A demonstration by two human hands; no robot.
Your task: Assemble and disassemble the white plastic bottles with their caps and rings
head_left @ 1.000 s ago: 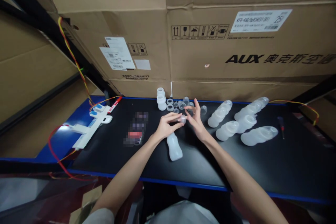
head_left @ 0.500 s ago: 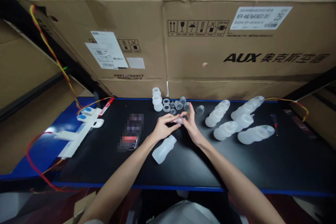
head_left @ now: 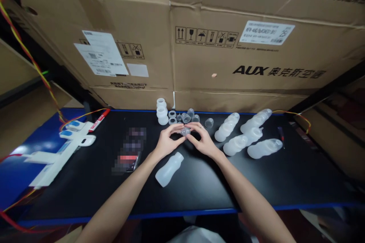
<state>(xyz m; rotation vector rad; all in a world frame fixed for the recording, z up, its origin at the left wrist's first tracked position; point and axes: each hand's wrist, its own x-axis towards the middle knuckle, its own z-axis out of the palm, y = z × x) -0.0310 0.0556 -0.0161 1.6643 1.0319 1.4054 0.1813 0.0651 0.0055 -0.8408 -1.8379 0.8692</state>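
My left hand and my right hand meet above the black table top, fingers pinched from both sides on one small clear plastic cap. A translucent white bottle lies on its side just below my left wrist, touched by neither hand. Behind my hands sit several small clear caps and rings and a short stack of white bottle parts.
Several white bottles lie in rows at the right, with a small screwdriver beyond them. A blurred phone-like item lies at the left, then a white power strip, a red marker and coloured wires. Cardboard boxes wall the back.
The bottle under my left wrist has swung from upright-pointing to a slant, neck up right. My hands closed together on the small cap, right fingers folding in. The camera tilted slightly.
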